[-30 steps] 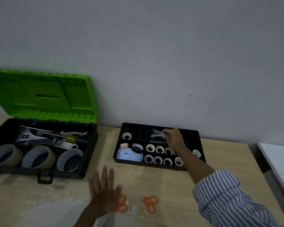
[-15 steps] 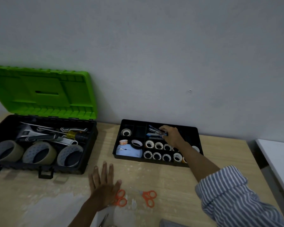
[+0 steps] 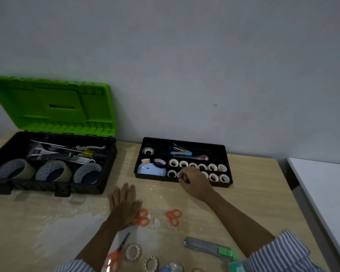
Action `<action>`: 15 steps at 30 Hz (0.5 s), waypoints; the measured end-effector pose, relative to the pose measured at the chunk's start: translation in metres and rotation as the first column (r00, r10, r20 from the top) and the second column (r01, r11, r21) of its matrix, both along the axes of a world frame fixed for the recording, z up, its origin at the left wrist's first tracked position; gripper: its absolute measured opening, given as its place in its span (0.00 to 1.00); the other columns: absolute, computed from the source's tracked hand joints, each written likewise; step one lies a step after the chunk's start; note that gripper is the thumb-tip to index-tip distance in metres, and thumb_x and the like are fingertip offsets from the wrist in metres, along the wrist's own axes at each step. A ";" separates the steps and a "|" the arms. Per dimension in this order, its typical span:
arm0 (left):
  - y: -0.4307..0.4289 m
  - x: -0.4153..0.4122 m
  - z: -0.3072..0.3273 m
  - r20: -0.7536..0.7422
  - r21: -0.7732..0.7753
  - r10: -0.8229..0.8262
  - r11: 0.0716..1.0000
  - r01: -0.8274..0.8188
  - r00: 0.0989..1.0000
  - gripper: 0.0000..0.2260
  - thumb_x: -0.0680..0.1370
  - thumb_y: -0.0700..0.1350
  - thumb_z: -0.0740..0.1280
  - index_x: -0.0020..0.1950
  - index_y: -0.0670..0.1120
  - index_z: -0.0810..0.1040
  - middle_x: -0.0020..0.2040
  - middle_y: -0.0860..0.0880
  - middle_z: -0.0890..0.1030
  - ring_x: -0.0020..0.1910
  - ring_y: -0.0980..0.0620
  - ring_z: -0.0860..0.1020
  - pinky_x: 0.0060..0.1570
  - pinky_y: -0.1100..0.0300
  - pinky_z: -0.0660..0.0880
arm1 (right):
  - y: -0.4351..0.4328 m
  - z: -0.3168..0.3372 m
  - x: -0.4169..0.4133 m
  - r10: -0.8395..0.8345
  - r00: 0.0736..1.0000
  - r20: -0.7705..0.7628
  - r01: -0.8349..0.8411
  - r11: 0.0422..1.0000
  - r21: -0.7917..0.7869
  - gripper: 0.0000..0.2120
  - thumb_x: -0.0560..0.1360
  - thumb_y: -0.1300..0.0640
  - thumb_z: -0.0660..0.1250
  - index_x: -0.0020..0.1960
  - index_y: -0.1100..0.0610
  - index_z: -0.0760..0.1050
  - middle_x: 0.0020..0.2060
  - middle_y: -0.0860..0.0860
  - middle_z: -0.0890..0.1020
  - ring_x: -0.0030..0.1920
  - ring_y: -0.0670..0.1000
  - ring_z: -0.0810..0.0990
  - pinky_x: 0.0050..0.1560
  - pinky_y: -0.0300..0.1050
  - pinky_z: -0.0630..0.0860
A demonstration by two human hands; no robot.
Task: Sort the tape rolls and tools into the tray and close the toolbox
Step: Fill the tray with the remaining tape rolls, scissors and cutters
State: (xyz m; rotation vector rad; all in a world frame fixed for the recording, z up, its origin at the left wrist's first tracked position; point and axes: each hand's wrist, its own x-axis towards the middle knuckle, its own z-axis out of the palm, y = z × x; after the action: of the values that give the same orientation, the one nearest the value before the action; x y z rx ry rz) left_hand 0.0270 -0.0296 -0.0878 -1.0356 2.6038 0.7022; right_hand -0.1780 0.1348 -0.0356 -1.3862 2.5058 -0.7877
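Left hand [image 3: 124,205] lies flat and open on the table [image 3: 253,197], covering orange scissors [image 3: 142,216]. Right hand [image 3: 192,181], fingers curled, holds nothing visible, over the tray [image 3: 227,154] front edge.

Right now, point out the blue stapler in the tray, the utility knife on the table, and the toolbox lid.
blue stapler [image 3: 182,152], head view, on its blue body.
utility knife [image 3: 205,245], head view, on the grey metal casing.
toolbox lid [image 3: 53,105], head view, on the green inner face, raised open.
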 end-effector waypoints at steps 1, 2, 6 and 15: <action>0.001 0.001 0.001 -0.022 0.009 0.000 1.000 0.000 1.000 0.29 0.82 0.56 0.52 0.78 0.50 0.42 0.79 0.47 0.40 0.77 0.41 0.37 0.75 0.42 0.38 | 0.004 -0.001 0.008 0.039 0.998 0.056 -0.042 0.997 0.058 0.05 0.73 0.59 0.65 0.48 0.59 0.77 0.41 0.52 0.76 0.44 0.50 0.71 0.43 0.43 0.67; 0.003 0.000 0.000 -0.036 0.011 -0.001 1.000 0.001 0.999 0.29 0.82 0.56 0.52 0.78 0.51 0.43 0.79 0.47 0.40 0.77 0.42 0.38 0.75 0.42 0.38 | 0.007 -0.003 0.016 0.079 0.992 0.096 -0.091 0.988 0.126 0.07 0.73 0.59 0.65 0.50 0.58 0.77 0.44 0.53 0.78 0.45 0.51 0.73 0.43 0.44 0.69; 0.013 0.002 0.001 -0.045 -0.057 -0.041 0.998 0.038 0.998 0.28 0.82 0.56 0.52 0.78 0.51 0.44 0.79 0.48 0.41 0.77 0.42 0.40 0.74 0.43 0.40 | 0.020 -0.012 0.047 0.201 0.976 0.089 -0.219 0.890 0.399 0.19 0.73 0.48 0.67 0.60 0.56 0.75 0.55 0.54 0.76 0.55 0.54 0.75 0.51 0.46 0.72; 0.026 -0.006 0.000 -0.024 -0.032 -0.101 0.994 0.101 0.995 0.29 0.82 0.56 0.50 0.78 0.50 0.41 0.79 0.47 0.39 0.77 0.41 0.39 0.74 0.42 0.39 | 0.030 -0.015 0.072 0.018 0.977 0.210 -0.107 0.900 0.423 0.11 0.71 0.59 0.70 0.51 0.56 0.71 0.56 0.58 0.76 0.49 0.54 0.74 0.44 0.46 0.70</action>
State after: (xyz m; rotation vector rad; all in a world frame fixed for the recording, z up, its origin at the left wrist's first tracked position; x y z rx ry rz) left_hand 0.0206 -0.0039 -0.0875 -0.9018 2.6756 0.6570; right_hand -0.1062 0.1645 -0.0504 -1.1591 2.2788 -0.3061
